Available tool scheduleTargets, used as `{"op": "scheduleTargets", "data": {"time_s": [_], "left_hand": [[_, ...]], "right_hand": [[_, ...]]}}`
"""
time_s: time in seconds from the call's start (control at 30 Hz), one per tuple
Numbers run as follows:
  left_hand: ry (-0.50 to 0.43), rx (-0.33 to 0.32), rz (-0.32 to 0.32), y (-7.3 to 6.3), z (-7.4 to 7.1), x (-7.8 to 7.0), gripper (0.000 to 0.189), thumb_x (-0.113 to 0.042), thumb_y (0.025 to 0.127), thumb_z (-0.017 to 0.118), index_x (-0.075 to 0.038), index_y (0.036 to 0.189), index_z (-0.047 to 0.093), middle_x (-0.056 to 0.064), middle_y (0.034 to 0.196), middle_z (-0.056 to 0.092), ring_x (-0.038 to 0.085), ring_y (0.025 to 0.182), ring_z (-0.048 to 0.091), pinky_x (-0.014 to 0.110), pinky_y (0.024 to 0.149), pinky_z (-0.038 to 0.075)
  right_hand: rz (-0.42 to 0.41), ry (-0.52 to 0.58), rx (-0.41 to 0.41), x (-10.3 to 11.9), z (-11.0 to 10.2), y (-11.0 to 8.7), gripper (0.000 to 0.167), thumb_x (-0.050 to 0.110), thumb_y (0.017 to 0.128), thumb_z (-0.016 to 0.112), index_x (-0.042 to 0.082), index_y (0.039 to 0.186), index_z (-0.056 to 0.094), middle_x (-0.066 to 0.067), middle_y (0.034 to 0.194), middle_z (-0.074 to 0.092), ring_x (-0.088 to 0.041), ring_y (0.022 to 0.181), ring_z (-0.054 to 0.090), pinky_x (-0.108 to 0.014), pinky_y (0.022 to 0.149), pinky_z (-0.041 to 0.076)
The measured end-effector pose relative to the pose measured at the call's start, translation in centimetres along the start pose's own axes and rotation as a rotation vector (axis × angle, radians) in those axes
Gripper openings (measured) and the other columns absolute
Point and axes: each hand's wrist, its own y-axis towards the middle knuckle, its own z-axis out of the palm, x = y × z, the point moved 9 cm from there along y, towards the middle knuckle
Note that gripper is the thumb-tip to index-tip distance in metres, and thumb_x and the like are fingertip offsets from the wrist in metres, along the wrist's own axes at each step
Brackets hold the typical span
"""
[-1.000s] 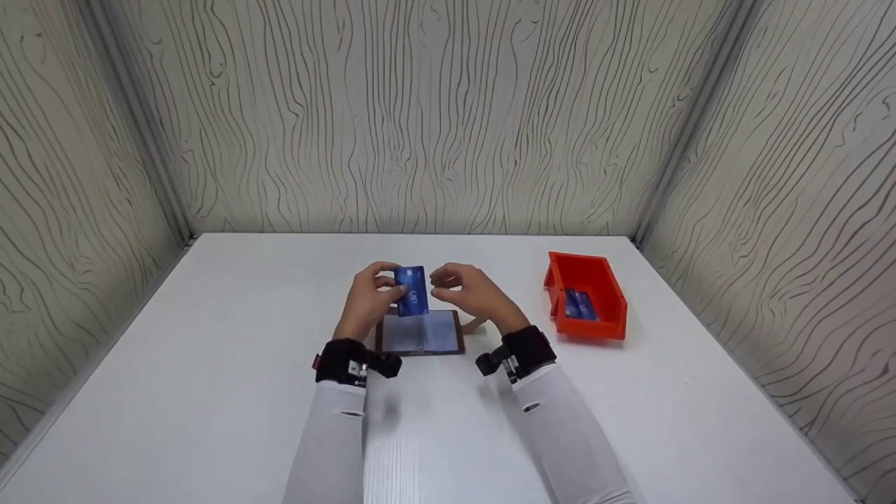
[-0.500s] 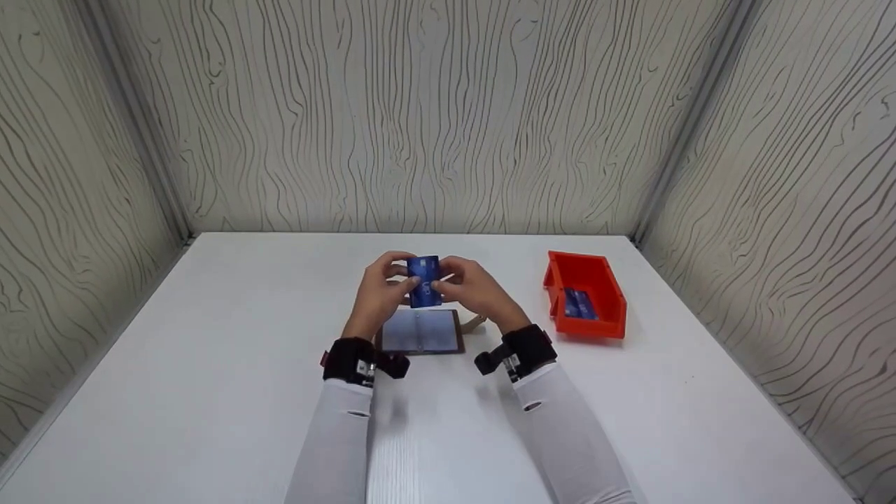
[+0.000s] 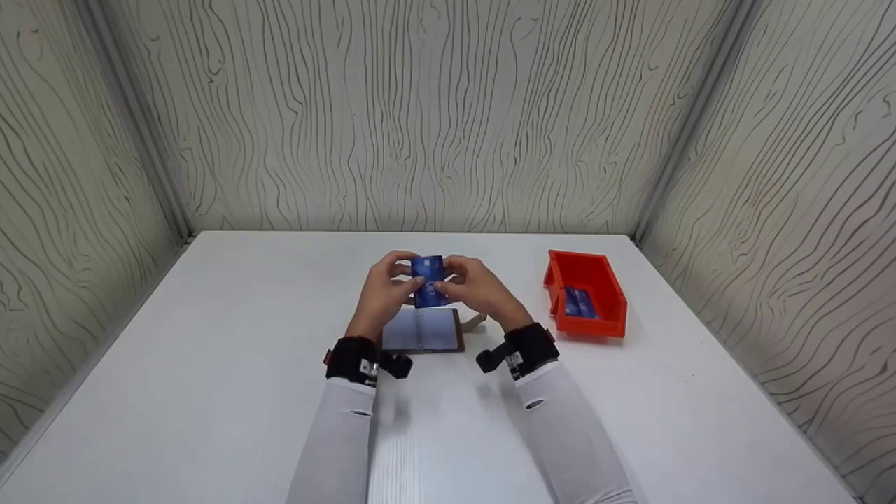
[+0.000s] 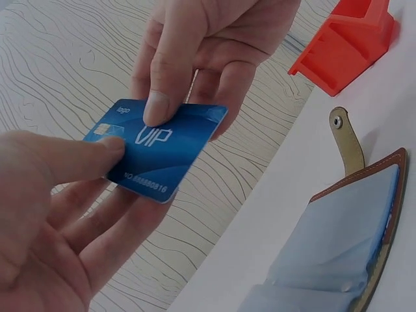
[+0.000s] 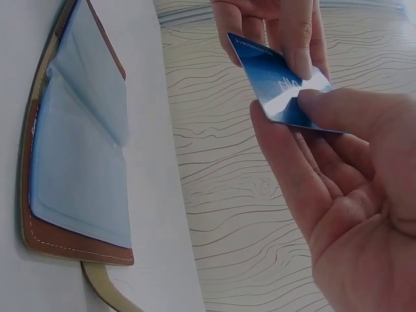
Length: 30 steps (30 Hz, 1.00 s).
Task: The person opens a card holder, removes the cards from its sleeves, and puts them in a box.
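Note:
Between both hands a blue VIP card [image 3: 428,271] is held up above the table, its printed face and chip towards the head camera. My left hand [image 3: 383,292] pinches one long edge, thumb on the front and fingers behind. On the opposite edge my right hand [image 3: 479,286] pinches it the same way, its thumb beside the VIP lettering in the left wrist view. Below the hands lies an open brown card holder [image 4: 351,227] with clear bluish plastic sleeves [image 5: 81,175]. Its snap strap [image 4: 348,143] sticks out to the right in the head view.
A red bin [image 3: 591,327] stands at the right of the white table [image 3: 231,364], with blue cards [image 3: 579,303] in it. Wood-patterned panels [image 3: 420,119] rise at the back and both sides.
The left hand has brought the card up and to the right. My right hand, apart from it a second ago, has taken hold of its right edge. The card holder stays put.

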Motion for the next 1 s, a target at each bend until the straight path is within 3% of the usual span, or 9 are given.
{"op": "scheduleTargets", "data": {"time_s": [0.3, 0.57, 0.73, 0.87, 1.0], "left_hand": [[-0.02, 0.03, 0.003, 0.0, 0.0, 0.2, 0.039, 0.001, 0.101, 0.072, -0.009, 0.138, 0.066, 0.02, 0.12, 0.078, 0.025, 0.094, 0.081, 0.038, 0.082, 0.069], [-0.003, 0.01, 0.023, 0.0, -1.3, 0.6, 0.032, -0.004, 0.102, 0.072, -0.006, 0.134, 0.068, 0.023, 0.119, 0.078, 0.032, 0.098, 0.082, 0.037, 0.083, 0.069], [0.037, -0.01, 0.017, 0.0, -2.3, 1.1, 0.028, -0.005, 0.103, 0.07, -0.006, 0.131, 0.069, 0.022, 0.118, 0.078, 0.034, 0.099, 0.081, 0.039, 0.083, 0.069], [0.065, -0.01, 0.001, 0.0, -2.4, 1.7, 0.027, -0.006, 0.104, 0.069, -0.005, 0.131, 0.069, 0.02, 0.118, 0.078, 0.036, 0.103, 0.081, 0.039, 0.084, 0.069], [0.086, -0.014, -0.017, -0.1, -2.6, 2.3, 0.026, -0.008, 0.104, 0.068, -0.005, 0.13, 0.07, 0.022, 0.119, 0.078, 0.032, 0.103, 0.08, 0.039, 0.087, 0.068]], "right_hand": [[-0.011, -0.013, 0.014, -0.2, -0.9, -0.2, 0.025, 0.008, 0.105, 0.069, -0.001, 0.127, 0.066, -0.023, 0.123, 0.076, -0.02, 0.102, 0.077, -0.041, 0.09, 0.068], [0.062, 0.005, -0.08, -0.8, -3.6, -0.7, 0.028, 0.01, 0.105, 0.068, 0.004, 0.133, 0.065, -0.021, 0.128, 0.077, -0.026, 0.11, 0.075, -0.048, 0.103, 0.065], [0.103, 0.015, -0.173, -0.9, -6.7, -1.4, 0.03, 0.012, 0.11, 0.059, 0.006, 0.139, 0.064, -0.02, 0.138, 0.072, -0.031, 0.124, 0.071, -0.05, 0.111, 0.06], [0.128, 0.02, -0.283, -1.1, -10.2, -3.2, 0.037, 0.016, 0.114, 0.051, 0.003, 0.148, 0.059, -0.023, 0.147, 0.066, -0.037, 0.136, 0.064, -0.054, 0.121, 0.052], [0.196, -0.094, -0.364, -2.0, -13.7, -5.3, 0.044, 0.021, 0.116, 0.047, 0.005, 0.157, 0.052, -0.022, 0.156, 0.06, -0.039, 0.144, 0.056, -0.056, 0.128, 0.044]]}}
